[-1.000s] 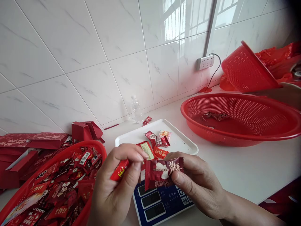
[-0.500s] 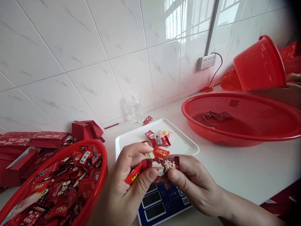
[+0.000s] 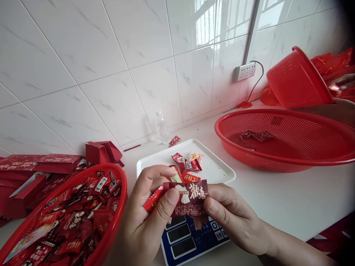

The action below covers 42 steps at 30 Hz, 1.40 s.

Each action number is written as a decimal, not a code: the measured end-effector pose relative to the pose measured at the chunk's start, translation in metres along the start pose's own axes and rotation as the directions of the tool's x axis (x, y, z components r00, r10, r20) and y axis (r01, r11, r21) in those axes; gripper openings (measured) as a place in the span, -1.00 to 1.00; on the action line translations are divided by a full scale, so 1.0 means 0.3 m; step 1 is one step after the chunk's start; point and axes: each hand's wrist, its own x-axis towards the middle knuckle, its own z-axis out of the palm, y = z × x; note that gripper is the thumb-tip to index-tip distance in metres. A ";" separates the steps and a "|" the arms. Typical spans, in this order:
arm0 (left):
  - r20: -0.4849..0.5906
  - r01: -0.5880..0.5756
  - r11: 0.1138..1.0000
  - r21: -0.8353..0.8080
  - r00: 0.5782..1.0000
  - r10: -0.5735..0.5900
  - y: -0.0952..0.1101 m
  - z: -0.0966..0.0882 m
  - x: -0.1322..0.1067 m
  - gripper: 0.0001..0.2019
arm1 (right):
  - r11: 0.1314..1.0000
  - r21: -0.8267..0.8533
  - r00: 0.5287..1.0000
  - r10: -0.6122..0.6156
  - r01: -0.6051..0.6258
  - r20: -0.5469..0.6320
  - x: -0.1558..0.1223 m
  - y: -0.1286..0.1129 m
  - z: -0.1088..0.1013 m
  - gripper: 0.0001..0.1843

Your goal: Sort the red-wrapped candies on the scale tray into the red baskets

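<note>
Presently | left fingers [image 3: 166, 207], right fingers [image 3: 219, 211] pinch maroon packet [image 3: 191, 199] | red packet [image 3: 153, 200] partly hidden

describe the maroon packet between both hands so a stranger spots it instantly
Find the central white tray. In front of it, left hand and right hand grip the maroon packet. Dark, with big pale characters, it contrasts with the bright red packet alongside.

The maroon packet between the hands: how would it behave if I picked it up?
The maroon packet is probably light: the left hand and right hand merely pinch it. Its jagged end looks thin, so likely bends easily. Its flattish shape seems unlikely to roll.
</note>
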 end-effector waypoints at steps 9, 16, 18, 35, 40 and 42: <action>0.023 0.102 0.991 -0.086 0.995 -0.100 0.017 -0.006 -0.005 -0.87 | 0.998 0.057 0.999 0.034 -0.035 0.013 -0.005 0.000 0.002 -0.49; 0.024 0.091 0.994 -0.066 0.996 -0.089 0.021 -0.005 -0.001 -0.85 | 0.997 0.075 0.999 0.033 -0.034 0.013 -0.002 0.008 -0.001 -0.49; 0.030 0.087 0.994 -0.069 0.996 -0.085 0.020 -0.005 -0.001 -0.85 | 0.996 0.081 0.999 0.035 -0.036 0.012 -0.003 0.008 -0.003 -0.48; 0.048 0.103 0.982 -0.161 0.994 -0.096 0.022 0.007 -0.005 -0.87 | 0.990 0.133 0.999 0.042 -0.045 0.026 -0.008 0.015 0.001 -0.53; 0.040 0.130 0.983 -0.131 0.991 -0.126 0.018 -0.002 -0.004 -0.87 | 0.990 0.121 0.998 0.064 -0.067 0.025 -0.006 0.015 0.000 -0.51; 0.028 0.127 0.986 -0.108 0.992 -0.125 0.020 -0.002 -0.003 -0.88 | 0.990 0.115 0.996 0.081 -0.083 0.023 -0.005 0.014 -0.001 -0.50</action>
